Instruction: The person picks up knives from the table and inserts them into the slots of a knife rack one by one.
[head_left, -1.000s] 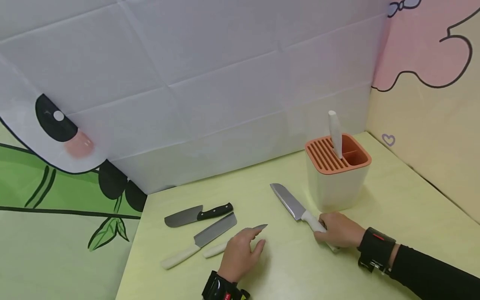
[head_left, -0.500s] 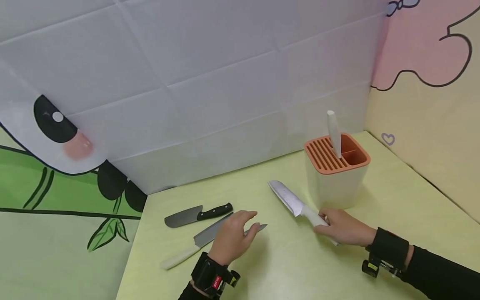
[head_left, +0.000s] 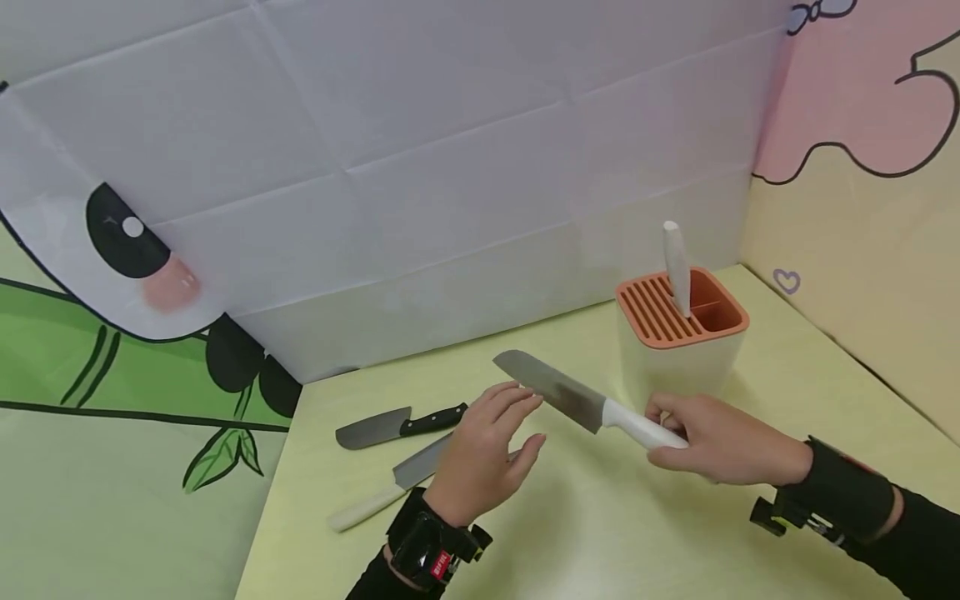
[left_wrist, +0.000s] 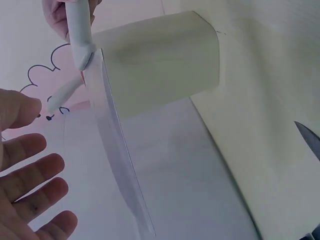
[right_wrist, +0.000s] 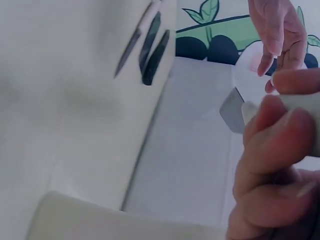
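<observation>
My right hand (head_left: 731, 437) grips the white handle of a kitchen knife (head_left: 566, 392) and holds it above the table, blade pointing left. Beside the blade's tip is my left hand (head_left: 487, 454), its fingers spread and nothing in its grasp. In the left wrist view the blade (left_wrist: 112, 135) stands apart from the left fingers (left_wrist: 37, 175). Under the left hand lies a white-handled cleaver (head_left: 420, 462), partly covered. A smaller knife (left_wrist: 311, 139) is almost wholly hidden by that hand in the head view. A black-handled knife (head_left: 375, 429) lies behind them.
A cream knife block (head_left: 663, 375) with an orange slotted top stands at the back right, just behind the right hand. One white-handled knife (head_left: 677, 271) stands upright in it. Printed cloth walls (head_left: 450, 183) border the yellow table (head_left: 592, 533) at the back and right.
My right hand has lifted the kitchen knife off the table, its blade now further left. The left hand has risen a little, fingers extending towards the blade.
</observation>
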